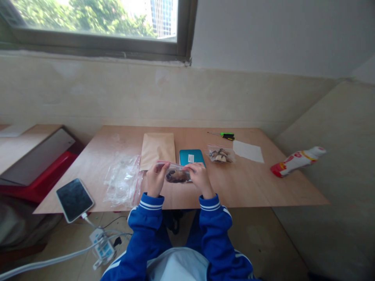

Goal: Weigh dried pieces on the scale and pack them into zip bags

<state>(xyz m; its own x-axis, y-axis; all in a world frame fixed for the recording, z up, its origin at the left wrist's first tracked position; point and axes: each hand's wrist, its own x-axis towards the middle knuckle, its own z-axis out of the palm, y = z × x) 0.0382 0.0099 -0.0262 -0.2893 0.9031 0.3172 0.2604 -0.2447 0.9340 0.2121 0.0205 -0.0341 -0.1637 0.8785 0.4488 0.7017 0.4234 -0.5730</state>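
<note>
Both my hands hold one small clear zip bag (177, 175) with dark brown pieces inside, just above the near edge of the wooden board (263, 183). My left hand (156, 178) pinches the bag's left end at the red zip strip. My right hand (200, 177) pinches the right end. Blue sleeves with white stripes cover both wrists.
A pile of empty clear zip bags (123, 180) lies left of my hands. Behind are a brown paper envelope (157, 149), a teal box (191, 157), a filled zip bag (220, 155), white paper (248, 150) and a green screwdriver (225, 135). A phone (74, 199) overhangs the left corner; a red-white bottle (296, 160) lies right.
</note>
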